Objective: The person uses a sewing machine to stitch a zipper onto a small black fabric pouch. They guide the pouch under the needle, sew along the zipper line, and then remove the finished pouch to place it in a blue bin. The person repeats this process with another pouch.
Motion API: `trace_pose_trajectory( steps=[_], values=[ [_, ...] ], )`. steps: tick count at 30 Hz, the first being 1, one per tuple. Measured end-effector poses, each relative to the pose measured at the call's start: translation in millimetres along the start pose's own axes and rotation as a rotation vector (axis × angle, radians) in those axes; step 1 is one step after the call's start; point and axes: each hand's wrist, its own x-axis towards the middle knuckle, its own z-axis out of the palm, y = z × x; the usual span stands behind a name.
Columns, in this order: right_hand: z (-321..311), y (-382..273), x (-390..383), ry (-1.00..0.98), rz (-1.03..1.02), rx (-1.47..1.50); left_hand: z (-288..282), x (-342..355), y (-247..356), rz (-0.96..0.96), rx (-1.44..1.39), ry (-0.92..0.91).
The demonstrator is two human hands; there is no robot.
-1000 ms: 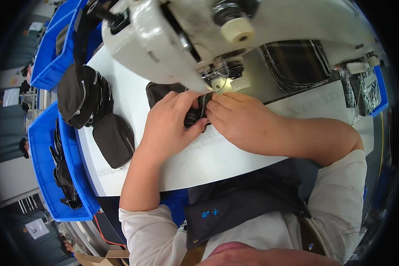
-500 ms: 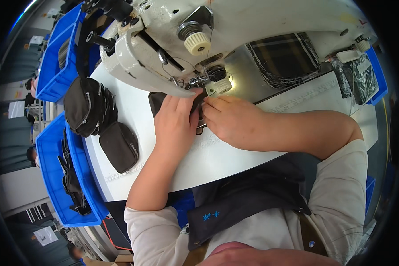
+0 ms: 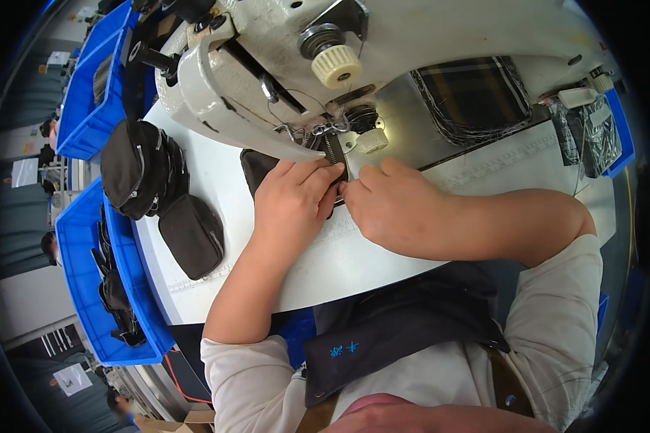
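A dark fabric pouch (image 3: 256, 167) with a zipper strip lies under the needle area of a white sewing machine (image 3: 227, 123). My left hand (image 3: 290, 203) rests over it, fingers bent and pressed together on the fabric beside the zipper. From the other side, my right hand (image 3: 391, 208) pinches the edge of the same pouch, its fingers curled and thumb side toward the left hand. Both hands sit just in front of the presser foot, and they hide much of the pouch. A lamp lights the metal plate near the foot.
Finished-looking dark pouches (image 3: 191, 237) and a larger zipped bag (image 3: 133, 169) stand left on the white table (image 3: 318, 278). Blue bins (image 3: 141, 289) line the left side. A stack of plaid fabric pieces (image 3: 473, 97) lies behind my right arm; plastic-wrapped packets (image 3: 601, 137) sit far right.
Both hands have drawn slightly back toward me from the presser foot. More of the zipper strip now shows between them and the foot. The camera view has shifted a little.
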Motion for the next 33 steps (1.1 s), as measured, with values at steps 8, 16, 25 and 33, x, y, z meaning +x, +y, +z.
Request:
trace_pose_trajectory(
  steps=[8,16,25,33],
  values=[
    [10.2,-1.8,-1.0,0.101,0.039,-0.050,-0.7,-3.0,-3.9,-0.049,-0.056,-0.001],
    [7.2,-0.4,-0.7,0.088,0.038,-0.049,-1.4,0.4,-1.0,0.001,-0.015,-0.006],
    [7.6,0.0,-0.5,0.116,0.027,-0.042,-1.0,-1.3,-3.1,-0.022,-0.048,-0.006],
    [6.3,1.0,0.5,0.144,0.019,-0.034,-0.5,-2.5,-4.7,-0.065,-0.078,-0.019]
  ],
)
